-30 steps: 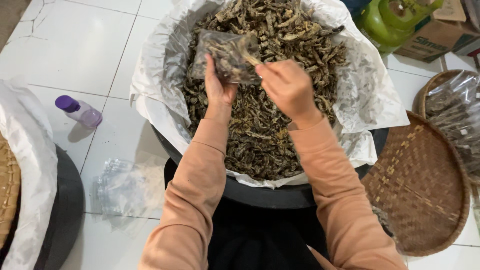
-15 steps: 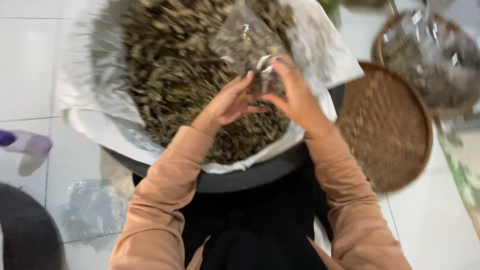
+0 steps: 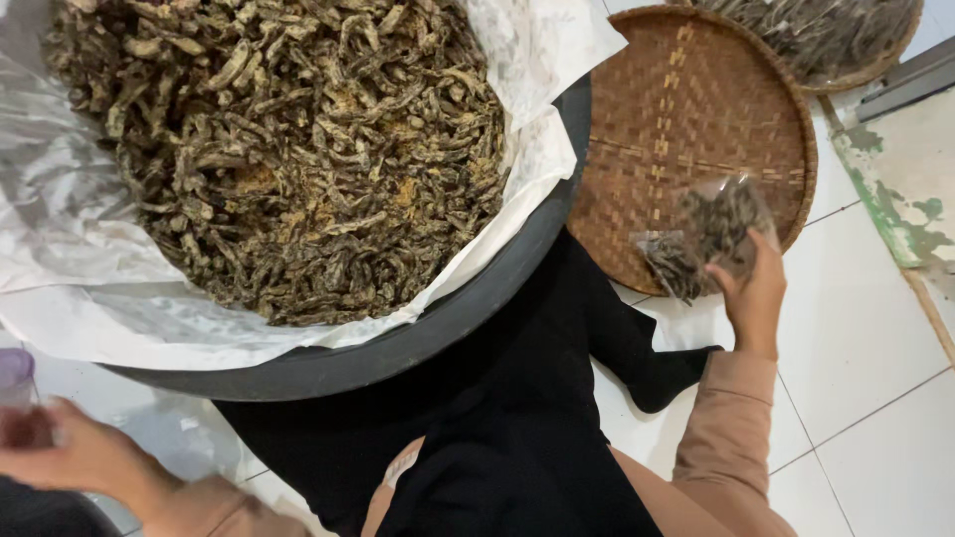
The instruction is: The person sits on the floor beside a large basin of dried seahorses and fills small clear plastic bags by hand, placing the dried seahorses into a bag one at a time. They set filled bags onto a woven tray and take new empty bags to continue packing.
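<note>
Head view: right hand (image 3: 754, 298) grips small clear bag (image 3: 706, 239) of dried dark strips, fingers closed round its near right edge, above near rim of empty woven tray (image 3: 686, 109) at right. Bag's long axis runs near-left to far-right. Left hand (image 3: 70, 457) blurred at near left, beside purple-capped bottle (image 3: 15, 373); grip cannot be told. Large black basin (image 3: 477, 298), lined with white plastic, heaped with same dried strips (image 3: 288, 159), fills far left. Second tray (image 3: 826, 40) with strips at far right.

The basin (image 3: 477, 308) of dried pieces (image 3: 288, 149) sits before my lap. Right of it lies a woven tray (image 3: 686, 109); my right hand (image 3: 753, 293) holds a filled bag (image 3: 708, 234) over its near edge.
</note>
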### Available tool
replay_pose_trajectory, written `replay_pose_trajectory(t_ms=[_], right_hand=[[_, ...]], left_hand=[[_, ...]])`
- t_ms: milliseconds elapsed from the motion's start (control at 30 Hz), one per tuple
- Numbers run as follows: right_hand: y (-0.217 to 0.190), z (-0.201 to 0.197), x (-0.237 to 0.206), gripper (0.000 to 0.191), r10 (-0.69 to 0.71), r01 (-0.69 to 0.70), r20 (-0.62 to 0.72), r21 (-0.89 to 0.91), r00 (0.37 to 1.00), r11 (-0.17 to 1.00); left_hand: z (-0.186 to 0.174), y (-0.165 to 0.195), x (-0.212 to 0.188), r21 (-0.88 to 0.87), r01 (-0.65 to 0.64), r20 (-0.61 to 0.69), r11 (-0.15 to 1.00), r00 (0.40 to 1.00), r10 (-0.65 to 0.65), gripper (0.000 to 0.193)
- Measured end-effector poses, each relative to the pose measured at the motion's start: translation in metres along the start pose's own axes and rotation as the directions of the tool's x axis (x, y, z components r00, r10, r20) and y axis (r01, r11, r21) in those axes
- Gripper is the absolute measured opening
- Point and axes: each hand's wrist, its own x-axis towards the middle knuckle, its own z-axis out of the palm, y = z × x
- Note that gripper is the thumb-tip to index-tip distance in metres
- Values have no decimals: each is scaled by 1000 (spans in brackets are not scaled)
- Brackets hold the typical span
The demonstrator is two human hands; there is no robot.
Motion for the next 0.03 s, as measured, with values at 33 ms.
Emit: replay_pose_trajectory(t_ms=[33], right_hand=[[29, 9, -7, 78, 95, -96, 23, 40, 995, 995]], left_hand=[[-13, -5, -6, -3, 0, 1, 1000, 1000, 0, 9]])
